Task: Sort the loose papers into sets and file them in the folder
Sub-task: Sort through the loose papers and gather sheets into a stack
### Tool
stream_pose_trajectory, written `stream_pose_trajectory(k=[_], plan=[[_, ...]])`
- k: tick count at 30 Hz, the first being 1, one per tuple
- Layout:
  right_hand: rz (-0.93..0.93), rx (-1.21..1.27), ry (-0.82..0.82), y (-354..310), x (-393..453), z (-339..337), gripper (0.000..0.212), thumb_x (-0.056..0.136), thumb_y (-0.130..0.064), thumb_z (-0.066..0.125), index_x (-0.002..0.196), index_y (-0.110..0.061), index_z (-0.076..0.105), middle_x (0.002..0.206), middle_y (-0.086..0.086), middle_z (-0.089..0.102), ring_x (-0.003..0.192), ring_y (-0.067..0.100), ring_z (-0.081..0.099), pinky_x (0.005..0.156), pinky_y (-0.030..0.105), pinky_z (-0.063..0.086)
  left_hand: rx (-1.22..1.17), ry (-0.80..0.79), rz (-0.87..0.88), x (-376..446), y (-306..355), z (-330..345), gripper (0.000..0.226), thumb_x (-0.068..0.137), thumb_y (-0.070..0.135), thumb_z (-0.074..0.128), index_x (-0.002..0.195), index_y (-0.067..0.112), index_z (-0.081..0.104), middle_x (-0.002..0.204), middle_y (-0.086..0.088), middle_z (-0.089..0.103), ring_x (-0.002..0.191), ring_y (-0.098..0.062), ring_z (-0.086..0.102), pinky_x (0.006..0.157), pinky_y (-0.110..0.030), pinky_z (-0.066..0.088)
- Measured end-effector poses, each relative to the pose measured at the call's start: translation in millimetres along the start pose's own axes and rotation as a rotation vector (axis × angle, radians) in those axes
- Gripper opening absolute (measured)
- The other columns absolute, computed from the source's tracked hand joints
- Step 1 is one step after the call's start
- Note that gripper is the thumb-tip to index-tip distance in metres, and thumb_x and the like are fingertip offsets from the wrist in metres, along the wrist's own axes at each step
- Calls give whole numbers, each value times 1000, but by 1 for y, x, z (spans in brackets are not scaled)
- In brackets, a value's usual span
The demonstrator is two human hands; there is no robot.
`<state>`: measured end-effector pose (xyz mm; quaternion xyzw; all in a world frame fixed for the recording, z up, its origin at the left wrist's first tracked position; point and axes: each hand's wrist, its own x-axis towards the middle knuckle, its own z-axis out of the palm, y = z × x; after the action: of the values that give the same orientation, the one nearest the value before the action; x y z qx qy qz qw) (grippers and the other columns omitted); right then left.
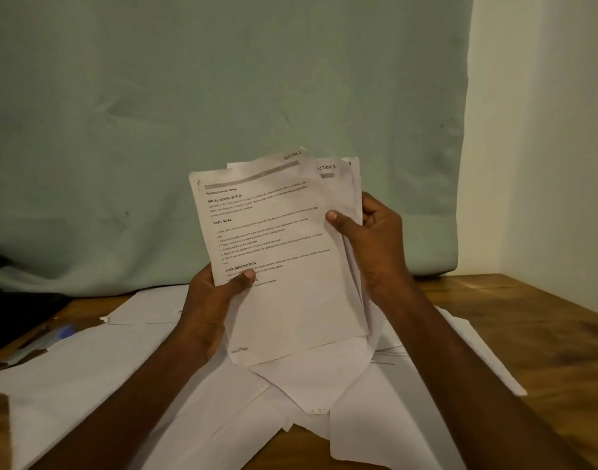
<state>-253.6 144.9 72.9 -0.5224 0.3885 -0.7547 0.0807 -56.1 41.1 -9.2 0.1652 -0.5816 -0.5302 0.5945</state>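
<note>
I hold a fanned stack of printed sheets [284, 252] upright above the table. The front sheet is marked "SECTION 1" at its top corner, and sheets marked "SECTION 2" and "3" peek out behind it on the right. My left hand [216, 300] grips the stack's lower left edge, thumb on the front page. My right hand [375, 239] pinches the right edge, thumb in front and fingers behind. More loose white papers [121, 368] lie spread on the wooden table below. No folder is visible.
A pen with a blue part [36, 344] lies at the table's left edge, beside a dark object [16, 307]. A pale green cloth [223, 96] hangs behind the table. Bare wood of the table [528, 317] shows at the right, next to a cream wall.
</note>
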Motion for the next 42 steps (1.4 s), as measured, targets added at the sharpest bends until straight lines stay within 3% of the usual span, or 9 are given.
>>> stream_pose_trajectory(k=[5,12,15,19,24,28,34,38,42], plan=[[-81,27,-80,-10,-8,11,25,85,-4,78,107,-16,73,100,1,78,93,19,75,82,32,62,-76,-104,-72,8,8,-10,63,80,17,87,138,17,61,130,-5,70,121,-26,66,102,-43,52],[-196,47,-252,-13,-13,23,29,79,7,79,101,-12,76,89,-6,77,87,13,73,76,20,55,-159,-70,1,11,30,-22,54,83,7,71,135,16,61,127,-10,71,113,-27,69,89,-39,61],[-288,-12,-337,-8,-18,29,21,82,7,76,99,-4,78,93,4,78,90,21,74,81,29,58,-153,-44,34,20,36,-34,58,83,8,78,137,7,57,129,-23,65,108,-30,67,80,-41,61],[-307,-1,-445,-3,-26,39,20,83,8,72,98,-3,79,97,13,78,97,26,75,93,42,59,-210,-39,19,26,45,-47,88,66,50,91,134,4,58,129,-24,61,111,-36,60,85,-44,56],[-325,13,-422,-6,-30,46,23,83,9,74,104,-2,77,98,7,78,94,20,74,84,33,59,-252,61,52,31,47,-63,54,64,28,95,109,13,71,111,-16,68,104,-34,65,84,-44,59],[-183,-104,-316,7,-21,36,32,82,-5,82,111,-16,76,104,-6,77,96,11,73,77,34,56,-335,100,78,37,48,-72,66,85,11,80,144,1,51,136,-20,61,121,-35,63,97,-53,55],[160,-148,-199,44,-19,6,10,85,-12,81,94,-8,80,89,8,79,79,18,74,73,31,58,-209,143,-136,40,25,-69,87,58,26,98,135,5,63,127,-11,70,121,-28,66,104,-50,53],[520,42,-82,61,-28,11,13,82,-6,82,94,-8,77,94,10,78,75,16,76,63,25,60,11,19,-169,30,-2,-76,80,67,14,91,140,12,60,135,-7,67,122,-23,65,102,-39,54],[698,-99,-147,80,-27,-4,36,84,-44,81,97,-11,77,99,6,79,87,17,75,81,30,60,174,86,-106,25,-14,-75,59,83,-3,77,138,13,58,131,-2,63,120,-18,60,98,-26,48]])
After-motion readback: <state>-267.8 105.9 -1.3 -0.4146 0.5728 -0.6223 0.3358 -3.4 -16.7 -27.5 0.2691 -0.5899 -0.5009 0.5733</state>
